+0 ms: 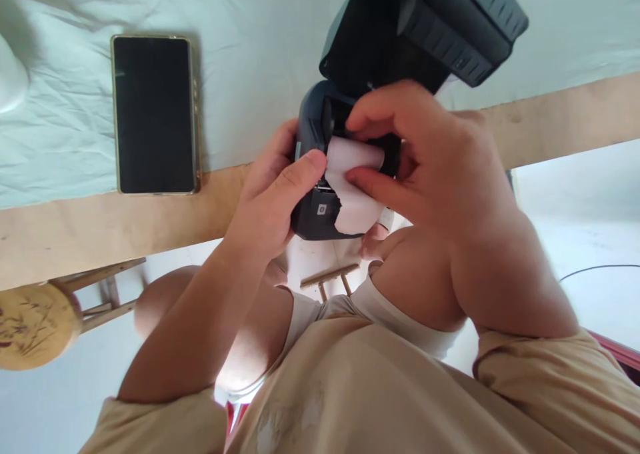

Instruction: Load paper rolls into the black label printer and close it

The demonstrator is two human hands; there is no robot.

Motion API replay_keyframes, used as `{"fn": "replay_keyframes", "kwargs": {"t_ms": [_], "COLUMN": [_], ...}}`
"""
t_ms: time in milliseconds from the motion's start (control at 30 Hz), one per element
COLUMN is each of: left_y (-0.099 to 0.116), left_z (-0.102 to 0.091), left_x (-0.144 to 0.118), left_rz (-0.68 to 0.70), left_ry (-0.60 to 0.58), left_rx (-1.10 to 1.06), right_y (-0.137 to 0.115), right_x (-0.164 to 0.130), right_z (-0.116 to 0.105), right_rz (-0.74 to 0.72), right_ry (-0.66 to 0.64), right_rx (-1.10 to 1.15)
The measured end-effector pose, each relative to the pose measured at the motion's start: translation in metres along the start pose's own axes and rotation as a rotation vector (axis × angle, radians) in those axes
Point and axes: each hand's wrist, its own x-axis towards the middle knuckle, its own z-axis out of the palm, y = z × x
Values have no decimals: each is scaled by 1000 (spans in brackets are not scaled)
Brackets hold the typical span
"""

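A small dark receipt printer (307, 222) is held up at the table's front edge, its compartment uncovered. My left hand (270, 201) grips its left side, the thumb lying along the rim beside the paper. White paper from a roll (356, 209) sits in the compartment, its torn end hanging over the printer's front. My right hand (440, 147) has its thumb on the paper and its bent index finger at the compartment's far side, closed about the roll. The right hand's other fingers are mostly hidden. Just beyond is a black ridged part (465, 34); whether it joins the printer I cannot tell.
A dark-screened tablet (154, 114) in a clear case lies on the pale green cloth (250, 34) at left. The table's wooden edge (560, 117) runs in front. A wooden stool (37, 324) stands lower left. A thin cable (595, 267) shows at right.
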Motion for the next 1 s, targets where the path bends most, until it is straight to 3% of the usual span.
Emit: {"fn": "replay_keyframes", "kwargs": {"t_ms": [200,267,367,467,567,733,833,900,1000], "left_y": [1,0,0,2,7,9,2,-1,-2], "left_z": [1,0,0,3,7,7,3,1,1], "left_x": [1,3,5,5,3,1,3,4,4], "left_rz": [-9,-9,4,17,-18,-80,-40,9,72], "left_ry": [20,64,94,76,64,-28,-53,-22,72], "left_rx": [-98,-127,-139,-129,-157,-243,-288,-284,-245], "right_y": [6,5,5,13,23,31,36,40,42], "right_x": [-5,0,12,19,17,13,15,17,17], "right_z": [-4,-9,-13,-6,9,18,20,24,31], "right_rz": [-103,-8,218,288,82,-50,-104,-68,36], "right_ry": [44,109,188,320,454,385,392,350,236], "right_rx": [653,862,974,950,770,199,256,261,96]}}
